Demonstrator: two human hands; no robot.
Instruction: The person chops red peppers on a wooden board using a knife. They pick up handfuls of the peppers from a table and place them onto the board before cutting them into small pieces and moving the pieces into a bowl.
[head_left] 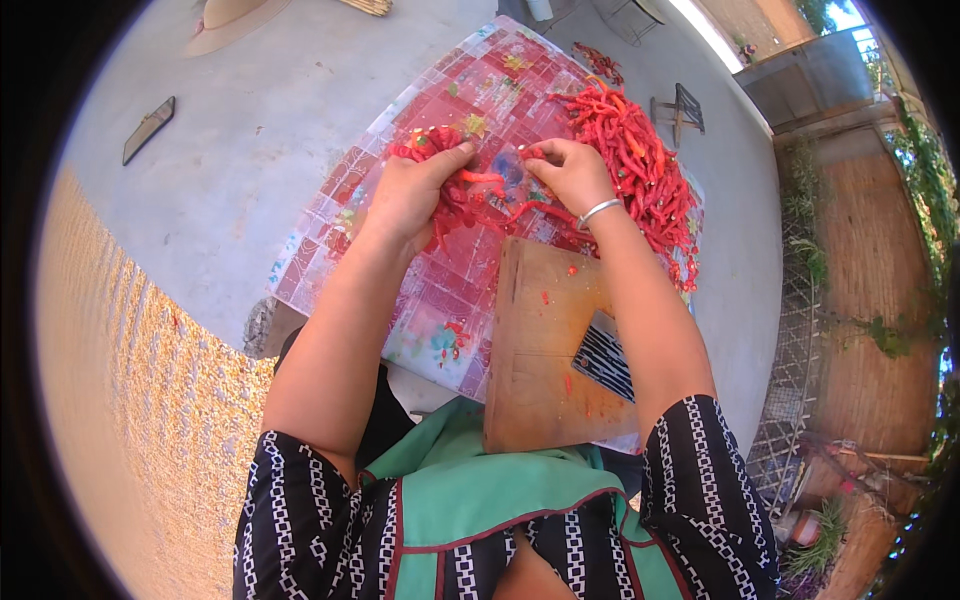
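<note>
My left hand (408, 195) is closed around a bunch of red chili peppers (455, 215), its thumb lying across the top. Some of the peppers hang down below the fingers. To the right, my right hand (577, 172), with a silver bracelet at the wrist, pinches a red chili pepper (531, 153) between thumb and fingers. A large heap of red chili peppers (640, 160) lies beyond and beside that hand. Below it on the table, a wooden cutting board (530, 320) carries a dark rectangular blade-like piece with pale streaks (603, 352), partly hidden by my right forearm.
A red patterned cloth (340, 215) covers the table, with pepper bits scattered on it. Yellow grains (170, 430) spread over the floor at left. A small folding stool (682, 112) stands past the table's right side. A straw hat (230, 22) lies at the far left.
</note>
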